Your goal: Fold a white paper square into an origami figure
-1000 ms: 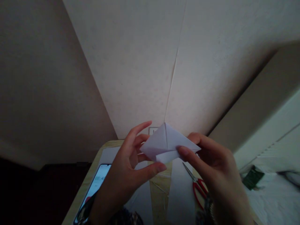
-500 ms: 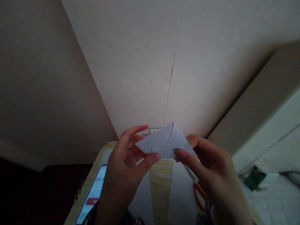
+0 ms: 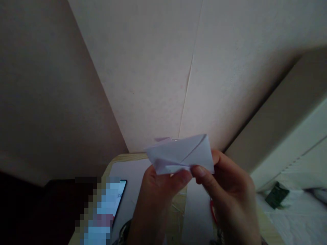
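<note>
A folded piece of white paper [image 3: 182,153] is held up above the table, with a diagonal crease edge on its right half and a narrow folded strip along its bottom. My left hand [image 3: 162,190] grips its lower edge, thumb in front near the middle and the other fingers hidden behind. My right hand [image 3: 226,185] pinches the lower right part, its thumb on the front and its fingers behind. The two thumbs nearly meet at the bottom fold.
Below lies a wooden table [image 3: 120,158] with white paper sheets [image 3: 198,214] on it. A phone [image 3: 116,200], partly blurred out, lies at the left. A red scissors handle [image 3: 213,211] shows beside my right hand. A wall [image 3: 150,85] rises just behind the table.
The folded paper has turned and now shows a broader, more four-sided outline. My left hand has moved right, bringing its thumb close to the right thumb, and its fingers have gone behind the paper.
</note>
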{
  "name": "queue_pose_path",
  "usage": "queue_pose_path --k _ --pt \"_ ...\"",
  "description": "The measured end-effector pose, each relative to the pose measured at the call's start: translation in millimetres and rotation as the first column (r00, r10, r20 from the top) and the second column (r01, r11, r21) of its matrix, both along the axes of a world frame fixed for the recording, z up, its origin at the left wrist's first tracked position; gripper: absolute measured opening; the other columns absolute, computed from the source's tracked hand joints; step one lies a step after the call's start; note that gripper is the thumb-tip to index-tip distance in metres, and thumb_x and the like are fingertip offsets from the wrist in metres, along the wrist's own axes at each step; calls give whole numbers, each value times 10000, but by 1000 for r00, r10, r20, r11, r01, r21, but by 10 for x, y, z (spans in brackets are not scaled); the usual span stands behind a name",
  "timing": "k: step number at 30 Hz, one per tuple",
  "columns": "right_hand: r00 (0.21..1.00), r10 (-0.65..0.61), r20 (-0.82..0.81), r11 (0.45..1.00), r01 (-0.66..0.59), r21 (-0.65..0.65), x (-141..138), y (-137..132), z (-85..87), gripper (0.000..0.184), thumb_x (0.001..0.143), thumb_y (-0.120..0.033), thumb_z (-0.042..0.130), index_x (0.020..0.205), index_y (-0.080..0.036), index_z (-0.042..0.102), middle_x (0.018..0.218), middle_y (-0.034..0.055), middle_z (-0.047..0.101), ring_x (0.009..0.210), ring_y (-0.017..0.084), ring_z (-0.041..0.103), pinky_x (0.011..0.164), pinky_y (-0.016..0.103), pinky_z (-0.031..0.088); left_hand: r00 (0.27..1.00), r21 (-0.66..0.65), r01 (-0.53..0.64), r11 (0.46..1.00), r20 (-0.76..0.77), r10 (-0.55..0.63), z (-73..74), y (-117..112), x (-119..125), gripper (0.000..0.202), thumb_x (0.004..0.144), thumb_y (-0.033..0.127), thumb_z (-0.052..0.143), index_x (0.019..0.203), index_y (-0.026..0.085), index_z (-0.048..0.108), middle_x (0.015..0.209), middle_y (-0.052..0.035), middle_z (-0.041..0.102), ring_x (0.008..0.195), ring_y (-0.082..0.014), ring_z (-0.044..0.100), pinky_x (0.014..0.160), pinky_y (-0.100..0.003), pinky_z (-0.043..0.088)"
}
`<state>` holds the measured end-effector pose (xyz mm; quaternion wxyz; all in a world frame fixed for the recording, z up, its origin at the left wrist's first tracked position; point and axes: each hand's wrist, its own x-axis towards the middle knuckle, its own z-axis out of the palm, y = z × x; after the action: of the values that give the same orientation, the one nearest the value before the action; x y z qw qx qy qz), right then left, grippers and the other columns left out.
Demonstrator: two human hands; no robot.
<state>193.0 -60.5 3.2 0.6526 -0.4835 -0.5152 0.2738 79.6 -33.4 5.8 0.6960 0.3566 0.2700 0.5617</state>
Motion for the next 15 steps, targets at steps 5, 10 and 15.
queue_pose_path --k 5,10,15 --pt "976 105 191 994 -100 -35 82 46 69 221 908 -267 742 706 -239 657 668 -52 662 664 142 629 628 250 478 991 -38 -136 990 -10 136 -13 101 -79 155 698 253 924 834 232 853 929 -49 872 940 -269 812 945 -398 621" --pt "949 149 279 983 -173 65 243 86 95 72 879 -266 805 908 -283 741 816 -61 731 755 121 674 700 208 531 965 46 -239 970 -97 243 -16 188 -173 129 724 256 909 836 237 848 808 -9 855 823 -216 816 784 -276 644" --pt "925 47 377 965 -140 224 325 41 53 515 946 -144 733 1361 -425 618 1113 -65 732 917 121 665 813 191 553 935 141 -196 971 -270 228 -3 179 -234 93 755 162 844 803 241 837 719 25 821 716 -150 783 680 -184 608"
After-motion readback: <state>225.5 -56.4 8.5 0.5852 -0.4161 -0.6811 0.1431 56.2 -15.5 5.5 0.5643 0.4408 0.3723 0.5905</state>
